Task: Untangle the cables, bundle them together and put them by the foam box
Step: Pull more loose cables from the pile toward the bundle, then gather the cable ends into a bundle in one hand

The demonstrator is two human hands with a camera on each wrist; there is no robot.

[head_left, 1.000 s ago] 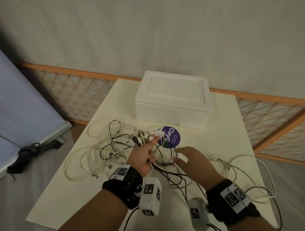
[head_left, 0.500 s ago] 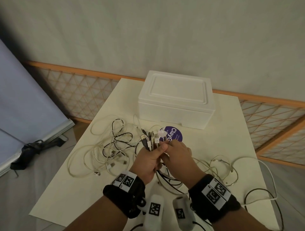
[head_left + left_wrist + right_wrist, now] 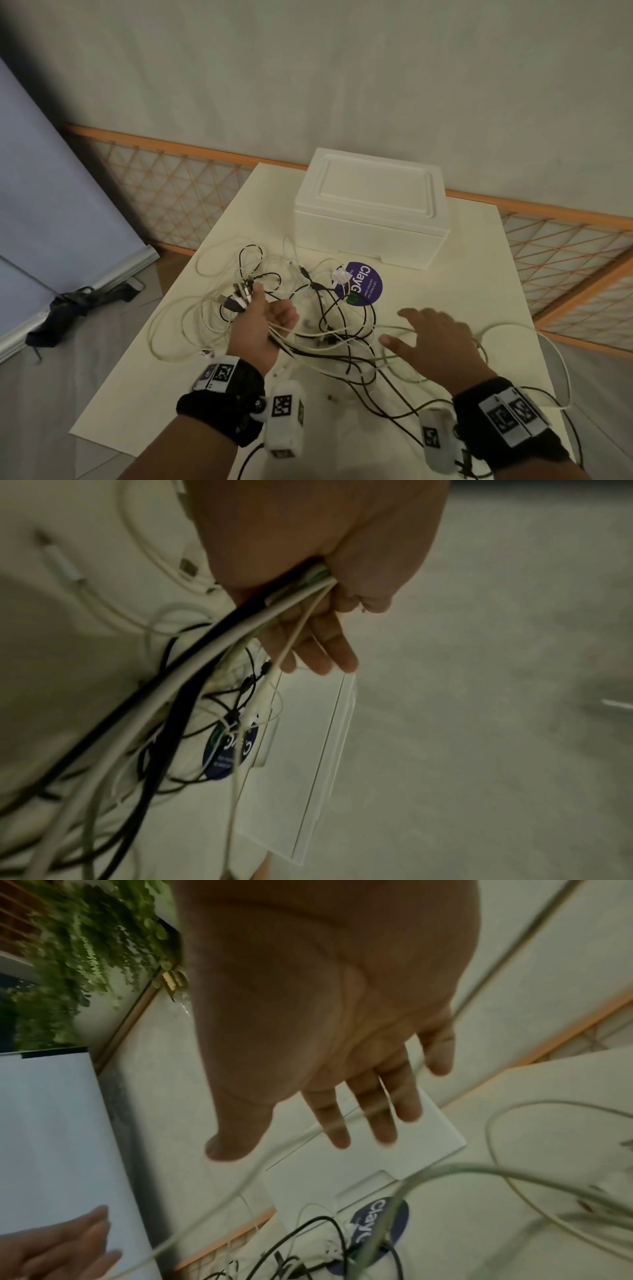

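A tangle of white and black cables [image 3: 329, 329] sprawls over the cream table [image 3: 462, 274], in front of the white foam box [image 3: 370, 209]. My left hand [image 3: 270, 308] grips a bunch of cable ends, and their plugs [image 3: 239, 294] stick out past the thumb. In the left wrist view the cables [image 3: 240, 620] run out from the curled fingers [image 3: 325, 653]. My right hand [image 3: 411, 325] hovers open with spread fingers over loose white cables at the right. The right wrist view shows its fingers [image 3: 383, 1110] straight and holding nothing.
A round purple sticker [image 3: 363, 282] lies on the table in front of the box. An orange lattice fence [image 3: 171, 185] runs behind the table. A pale board [image 3: 51, 205] leans at the left, with a black item [image 3: 68, 308] on the floor. Cables hang over the table's right edge [image 3: 561, 377].
Half a second ago both hands met at the bunch of plugs. The right hand has let go and swung right, open. The left hand has carried the bunch leftward.
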